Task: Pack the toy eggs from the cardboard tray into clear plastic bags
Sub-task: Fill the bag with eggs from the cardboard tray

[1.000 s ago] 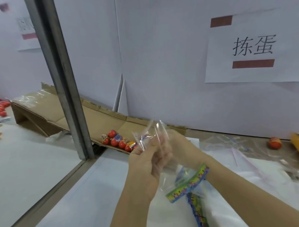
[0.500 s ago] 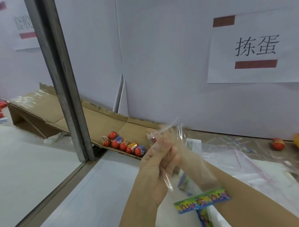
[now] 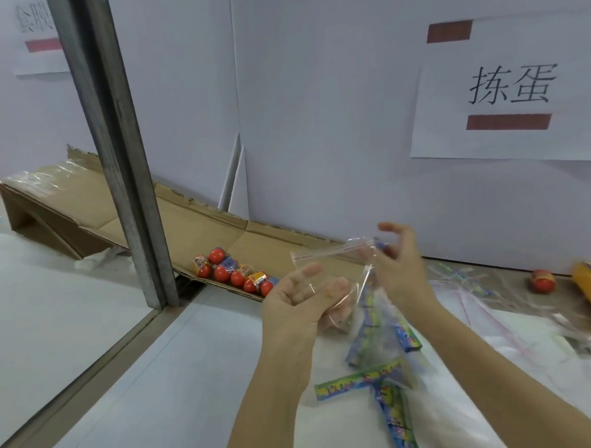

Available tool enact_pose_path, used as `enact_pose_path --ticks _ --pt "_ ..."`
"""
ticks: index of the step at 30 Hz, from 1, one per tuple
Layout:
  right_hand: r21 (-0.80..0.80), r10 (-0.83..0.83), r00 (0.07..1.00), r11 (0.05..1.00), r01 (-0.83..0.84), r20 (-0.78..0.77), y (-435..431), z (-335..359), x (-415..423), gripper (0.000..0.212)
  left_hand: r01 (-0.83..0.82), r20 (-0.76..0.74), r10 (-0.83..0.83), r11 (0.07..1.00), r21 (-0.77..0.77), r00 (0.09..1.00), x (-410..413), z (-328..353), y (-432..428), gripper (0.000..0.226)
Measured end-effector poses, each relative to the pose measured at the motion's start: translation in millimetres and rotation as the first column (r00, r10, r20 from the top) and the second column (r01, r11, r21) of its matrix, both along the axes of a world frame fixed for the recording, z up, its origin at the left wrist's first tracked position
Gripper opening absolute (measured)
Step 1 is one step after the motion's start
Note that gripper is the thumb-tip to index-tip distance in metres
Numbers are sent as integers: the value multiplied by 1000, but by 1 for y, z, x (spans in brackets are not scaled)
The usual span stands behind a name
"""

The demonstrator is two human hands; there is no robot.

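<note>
**Left grip clasps a clear bag while eggs wait in the tray**

Left grip (image 3: 301, 301), palm up, has its thumb and curled fingers around the lower part of a clear plastic bag (image 3: 333, 266), held above the white surface (image 3: 125, 383) at the middle of the view. At far left, a cardboard tray (image 3: 83, 202) slopes down along the wall, passing behind an upright metal post (image 3: 114, 147). At its low end, just left of the left grip, lie the toy eggs (image 3: 235, 274). They form a short huddled row, glossy red, each banded with a blue or yellow wrapper. They look smooth and round, so they are likely to roll if nudged. The bag is thin and nearly invisible, and a red-printed sealing strip along its top edge marks the mouth. Whether anything is inside it I cannot tell. Right grip (image 3: 401, 266) hovers at the bag's upper right corner with its fingers loosely bent. Whether it pinches the film is not clear. Below the bag, printed card strips (image 3: 362, 380) lie on the surface. Further right, a stray egg (image 3: 542, 280) sits near the wall.

The step in hand seems to be opening the bag. To do it well, the right fingers should part the two layers just below the strip. The left grip should steady the bag with its mouth tilted towards the tray, so eggs can go in one at a time.
</note>
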State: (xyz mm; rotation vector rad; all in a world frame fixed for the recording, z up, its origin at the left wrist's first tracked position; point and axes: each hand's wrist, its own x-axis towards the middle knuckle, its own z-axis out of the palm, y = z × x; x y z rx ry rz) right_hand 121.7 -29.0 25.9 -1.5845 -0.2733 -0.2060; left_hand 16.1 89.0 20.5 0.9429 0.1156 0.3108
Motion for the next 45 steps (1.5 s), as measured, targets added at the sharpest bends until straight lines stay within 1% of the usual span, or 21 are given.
enact_pose_path --ticks 2,4,5,6,7,9,11,13,15,19,21,24,28,30,34,36,40,41,43,44,45 --pt "131 -16 1000 991 16 7 -28 17 -14 8 -17 1 17 995 103 1000 -1 0 -4 60" --pt "185 69 998 980 -67 -4 -49 29 -31 16 -16 -10 18 985 174 1000 -2 0 -10 57" --pt "216 153 988 965 -146 -14 -54 34 -41 20 -13 -13 16 978 209 1000 -2 0 -12 53" --pt "215 219 976 953 -214 -1 -58 37 -49 31 -8 -14 12 970 241 1000 -2 -1 -14 49" --pt "190 268 963 945 -266 15 -60 40 -58 42 -1 -13 5 963 269 1000 -2 -1 -15 45" --pt "104 261 961 957 -270 95 -63 45 -68 52 10 -19 -4 954 298 1000 -3 -2 -19 42" --pt "-31 221 953 975 -219 207 -62 48 -76 49 5 -15 0 949 316 1000 -5 -3 -23 39" --pt "-207 201 927 968 -139 318 -58 47 -81 34 -3 -8 6 942 336 1000 -7 -2 -27 37" --pt "-286 195 924 953 -99 329 -52 43 -83 17 -11 13 7 935 355 1000 -8 -2 -30 39" --pt "-415 134 949 910 -4 286 -46 31 -83 37 -26 67 -3 901 433 998 -12 -2 -36 44" --pt "-421 127 951 907 3 281 -46 29 -83 41 -60 100 15 882 467 995 -13 -2 -37 44" --pt "-365 134 959 930 -35 249 -45 30 -82 44 -133 141 71 858 496 987 -12 -2 -38 45" --pt "-418 147 962 907 -38 232 -46 29 -81 23 -234 229 127 807 541 965 -13 -7 -41 44" --pt "-439 170 965 896 -66 202 -48 29 -82 19 -277 263 153 794 542 953 -14 -8 -43 44" --pt "-408 172 973 908 -97 151 -50 34 -83 22 -331 299 194 780 531 935 -14 -9 -45 66" --pt "-375 189 974 918 -131 122 -50 37 -83 22 -378 369 191 748 545 910 -15 -10 -46 66" --pt "-294 258 964 927 -231 57 -52 41 -81 23 -484 510 184 678 553 840 -17 -10 -48 52" --pt "-290 274 961 924 -248 50 -52 42 -82 27 -537 554 192 624 568 810 -17 -9 -48 48" --pt "-278 285 957 924 -262 47 -52 45 -82 39 -615 637 148 493 616 756 -17 -8 -48 27" --pt "-286 280 959 924 -254 51 -53 46 -81 46 -625 654 112 449 639 749 -17 -8 -48 19" --pt "-300 273 960 922 -245 57 -54 48 -81 50 -617 650 90 432 657 755 -17 -8 -48 18"
